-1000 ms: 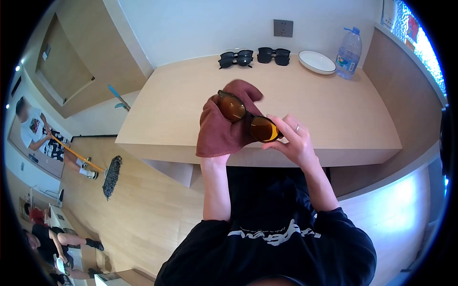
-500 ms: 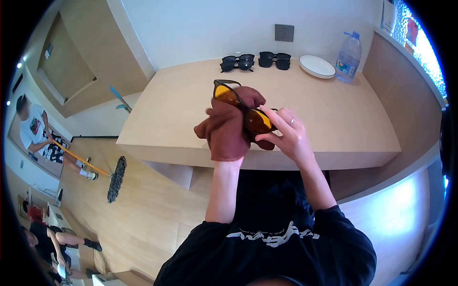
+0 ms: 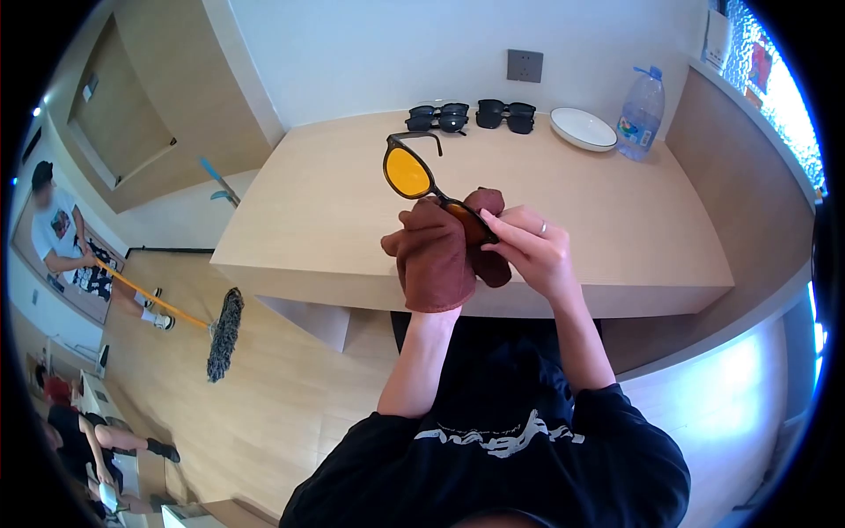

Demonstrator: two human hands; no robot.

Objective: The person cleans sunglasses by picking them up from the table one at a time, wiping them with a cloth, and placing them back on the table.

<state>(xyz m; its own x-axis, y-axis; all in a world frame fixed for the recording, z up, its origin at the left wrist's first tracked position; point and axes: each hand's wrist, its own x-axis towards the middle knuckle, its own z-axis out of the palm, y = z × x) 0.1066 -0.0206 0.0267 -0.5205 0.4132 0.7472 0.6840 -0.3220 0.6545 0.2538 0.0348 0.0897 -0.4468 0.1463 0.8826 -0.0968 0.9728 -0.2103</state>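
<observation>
Dark-framed sunglasses (image 3: pixel 408 172) with amber lenses are held tilted above the front of the desk. My left hand (image 3: pixel 440 255) is covered by a brown-red cloth (image 3: pixel 436 264), which wraps round the right-side lens; the fingers under it are hidden. The left-side lens sticks out uncovered, with one temple arm unfolded behind it. My right hand (image 3: pixel 535 246), a ring on one finger, pinches the right end of the frame between thumb and fingers.
On the desk (image 3: pixel 326 194), several dark sunglasses (image 3: pixel 437 118), a white plate (image 3: pixel 583 129) and a water bottle (image 3: pixel 642 114) stand near the wall. A person (image 3: pixel 66 229) holds a mop (image 3: pixel 226 334) at left; other people sit at lower left.
The cloth-covered left hand has shifted right and down, now round the right-side lens. The sunglasses have tilted, leaving the left-side lens uncovered. The mop has moved slightly right.
</observation>
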